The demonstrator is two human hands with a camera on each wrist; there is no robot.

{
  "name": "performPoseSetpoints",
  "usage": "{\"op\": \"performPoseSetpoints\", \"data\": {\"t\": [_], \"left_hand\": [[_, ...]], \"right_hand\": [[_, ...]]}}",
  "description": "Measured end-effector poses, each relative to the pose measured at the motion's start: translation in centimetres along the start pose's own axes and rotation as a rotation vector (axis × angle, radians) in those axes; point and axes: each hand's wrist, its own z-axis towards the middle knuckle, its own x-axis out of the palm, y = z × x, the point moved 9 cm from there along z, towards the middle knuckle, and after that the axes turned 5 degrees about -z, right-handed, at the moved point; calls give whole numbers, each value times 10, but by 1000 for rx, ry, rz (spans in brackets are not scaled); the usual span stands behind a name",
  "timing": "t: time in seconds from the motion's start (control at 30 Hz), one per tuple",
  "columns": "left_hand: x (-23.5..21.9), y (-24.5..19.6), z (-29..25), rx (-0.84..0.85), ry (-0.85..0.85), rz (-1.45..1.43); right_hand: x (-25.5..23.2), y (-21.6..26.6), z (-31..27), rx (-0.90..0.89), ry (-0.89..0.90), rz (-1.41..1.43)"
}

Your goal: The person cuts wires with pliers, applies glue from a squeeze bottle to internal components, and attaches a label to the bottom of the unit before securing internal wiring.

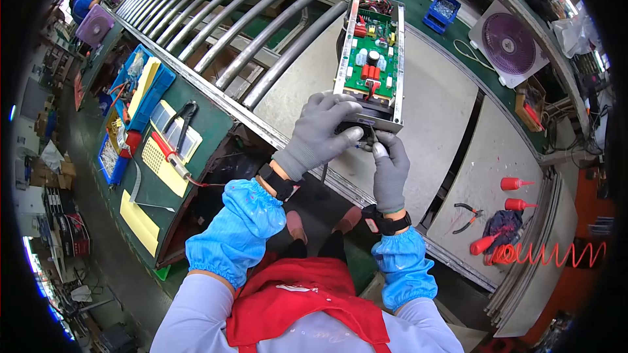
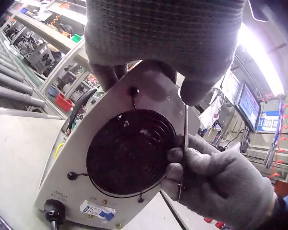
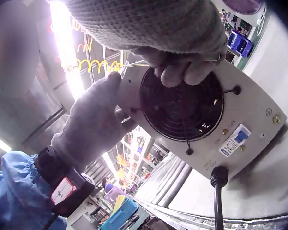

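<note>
An uncased power unit (image 1: 373,65) with a green circuit board stands on the bench, its end panel (image 2: 153,88) facing me. That panel carries a round black fan (image 3: 182,103), a power cord (image 3: 218,196) and a small white switch (image 3: 235,140). My gloved left hand (image 1: 322,132) grips the panel's upper edge, fingers over the top and thumb in front. Beside the fan, my gloved right hand (image 1: 391,173) pinches a thin, pointed metal piece (image 2: 186,132) between thumb and fingers. The piece stands upright before the panel, its upper end close to the left thumb.
A roller conveyor (image 1: 222,33) runs off to the far left. On the left side table lie pliers (image 1: 186,121) and a blue tray (image 1: 147,101). Cutters (image 1: 467,217) and red bottles (image 1: 517,204) lie on the right. A purple fan (image 1: 509,44) stands farther back.
</note>
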Motion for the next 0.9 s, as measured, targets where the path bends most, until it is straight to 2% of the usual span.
{"op": "performPoseSetpoints", "data": {"t": [0.63,0.9], "left_hand": [[1,1,1,-10,-55,-7],[0,0,2,37,-79,28]], "right_hand": [[1,1,-1,-12,-54,-12],[-2,-2,-1,-12,-61,-34]]}}
